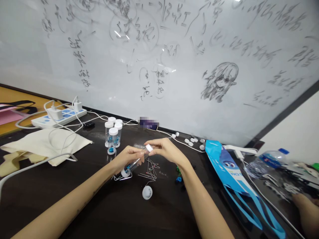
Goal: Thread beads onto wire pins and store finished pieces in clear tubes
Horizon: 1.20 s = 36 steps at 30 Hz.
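My left hand (133, 154) is closed around a clear plastic tube (134, 165) that lies tilted, its lower end toward me with a white cap and blue bits inside. At the tube's upper end, the fingers of my right hand (160, 148) grip a white cap (149, 148). Whether that cap is fully seated I cannot tell. Several bent metal wires (151, 171) with small coloured ends lie just beyond and below the tube. A round white cap (147, 192) rests nearer to me. Small blue pieces (178, 179) lie beside my right forearm.
Several capped tubes (113, 134) stand at the left back. Loose white caps (190, 143) lie near the whiteboard (174, 83). A power strip (64, 114) and cream cloth bag (45, 142) are left; a blue bag (224, 169), bottle (271, 159) and another person's hand (305, 205) are right.
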Each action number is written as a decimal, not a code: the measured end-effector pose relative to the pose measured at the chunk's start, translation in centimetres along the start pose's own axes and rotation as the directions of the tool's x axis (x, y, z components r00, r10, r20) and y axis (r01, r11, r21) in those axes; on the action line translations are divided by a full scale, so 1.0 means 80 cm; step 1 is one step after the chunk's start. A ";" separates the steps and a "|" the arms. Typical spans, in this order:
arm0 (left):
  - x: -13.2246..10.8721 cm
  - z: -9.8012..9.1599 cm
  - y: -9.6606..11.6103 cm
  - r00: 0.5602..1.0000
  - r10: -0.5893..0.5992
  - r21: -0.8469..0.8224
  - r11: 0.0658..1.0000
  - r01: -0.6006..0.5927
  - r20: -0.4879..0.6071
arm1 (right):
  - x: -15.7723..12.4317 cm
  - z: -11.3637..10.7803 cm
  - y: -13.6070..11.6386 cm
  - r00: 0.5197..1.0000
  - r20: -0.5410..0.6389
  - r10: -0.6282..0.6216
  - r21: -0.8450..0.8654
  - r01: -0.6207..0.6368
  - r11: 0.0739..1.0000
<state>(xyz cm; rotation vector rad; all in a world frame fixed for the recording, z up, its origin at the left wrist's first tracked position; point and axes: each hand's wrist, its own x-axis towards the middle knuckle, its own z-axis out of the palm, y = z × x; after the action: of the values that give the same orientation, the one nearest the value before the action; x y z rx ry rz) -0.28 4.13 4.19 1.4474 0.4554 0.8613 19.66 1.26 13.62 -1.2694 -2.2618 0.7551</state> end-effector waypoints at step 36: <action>-0.011 0.016 -0.016 0.548 0.806 0.728 0.512 -0.455 -0.225 | 0.054 0.060 0.027 0.889 -0.447 -0.099 0.185 0.200 0.962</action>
<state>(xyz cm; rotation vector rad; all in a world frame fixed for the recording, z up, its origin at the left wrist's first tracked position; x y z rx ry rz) 0.40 2.70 2.92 2.0140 0.6391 1.9586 16.05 4.78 9.05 -1.0197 -1.8283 0.5830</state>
